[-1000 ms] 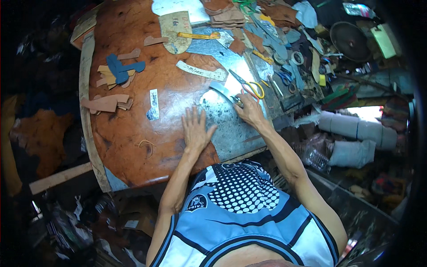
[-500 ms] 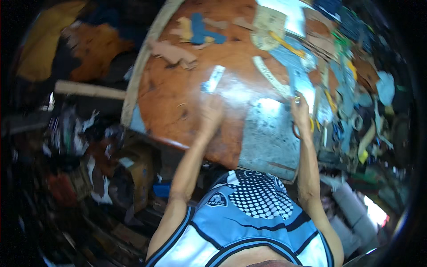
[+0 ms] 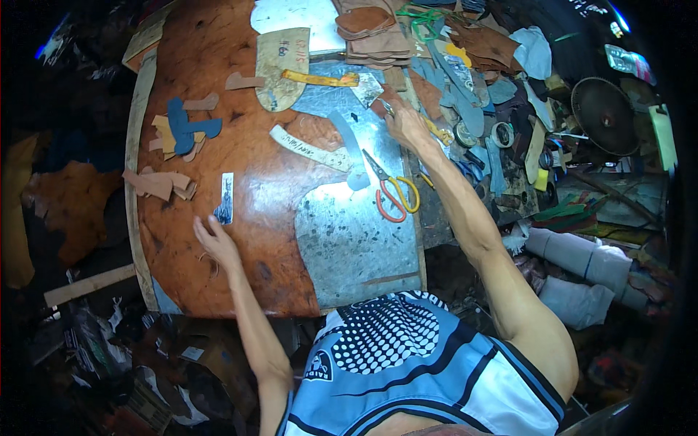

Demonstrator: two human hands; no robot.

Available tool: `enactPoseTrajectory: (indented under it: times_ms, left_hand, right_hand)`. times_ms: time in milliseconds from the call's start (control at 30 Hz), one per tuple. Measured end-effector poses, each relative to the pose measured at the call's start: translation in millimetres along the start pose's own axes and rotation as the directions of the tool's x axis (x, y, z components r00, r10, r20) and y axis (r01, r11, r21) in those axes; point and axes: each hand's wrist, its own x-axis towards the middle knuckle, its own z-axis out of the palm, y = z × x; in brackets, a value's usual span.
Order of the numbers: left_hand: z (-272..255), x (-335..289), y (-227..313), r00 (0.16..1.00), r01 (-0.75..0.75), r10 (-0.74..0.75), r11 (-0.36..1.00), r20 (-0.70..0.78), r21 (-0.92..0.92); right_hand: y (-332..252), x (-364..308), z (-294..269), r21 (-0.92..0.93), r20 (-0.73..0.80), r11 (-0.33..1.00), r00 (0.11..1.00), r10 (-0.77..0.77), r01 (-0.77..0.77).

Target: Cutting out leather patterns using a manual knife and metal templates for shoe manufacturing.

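left hand (image 3: 214, 243) flat, fingers spread, near leather sheet (image 3: 240, 189) edge; right hand (image 3: 407, 125) pinches small tool (image 3: 387, 107) beyond scissors (image 3: 392, 190)

Scissors (image 3: 392, 192) on metal sheet (image 3: 349, 247) — small photo (image 3: 225, 198) left, on leather hide (image 3: 240, 145).

Clad in a sleeveless sports jersey (image 3: 429, 363), light blue with white side panels and dark navy stripes curving across them. Printed on the chest with a black patch of white dots that shrink toward its edge, plus a small round badge on the left side. Bare-armed, with both hands uncovered and unadorned.
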Motion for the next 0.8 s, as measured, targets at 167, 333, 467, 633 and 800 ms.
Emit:
enactPoseTrajectory:
  times_ms: [167, 333, 467, 633, 800]
  left_hand:
    - [-4.1, -53.3, 32.1, 0.974, -0.186, 0.141, 0.945, 0.177, 0.27]
    - [-2.9, -41.4, 25.1, 0.963, -0.246, 0.109, 0.727, 0.246, 0.641]
    - [12.0, -13.5, 55.5, 0.958, -0.247, 0.161, 0.885, 0.238, 0.395]
    - [3.6, 2.6, 60.5, 0.951, -0.29, 0.181, 0.8, 0.249, 0.526]
    - [7.0, -6.3, 61.3, 0.955, -0.239, 0.115, 0.848, 0.275, 0.473]
  right_hand:
    - [33.8, -24.2, 3.4, -0.022, -0.025, 0.989, 0.989, 0.146, -0.146]
    - [52.6, -29.2, 27.2, -0.153, 0.231, 0.939, 0.913, 0.336, -0.307]
    - [33.4, -31.8, -32.7, -0.221, 0.104, 0.941, 0.953, 0.284, -0.257]
    - [-6.8, 27.1, -19.9, 0.019, -0.179, 0.999, 0.983, -0.041, 0.045]
    - [-16.2, 123.8, 35.0, -0.195, 0.058, 0.961, 0.981, -0.187, 0.195]
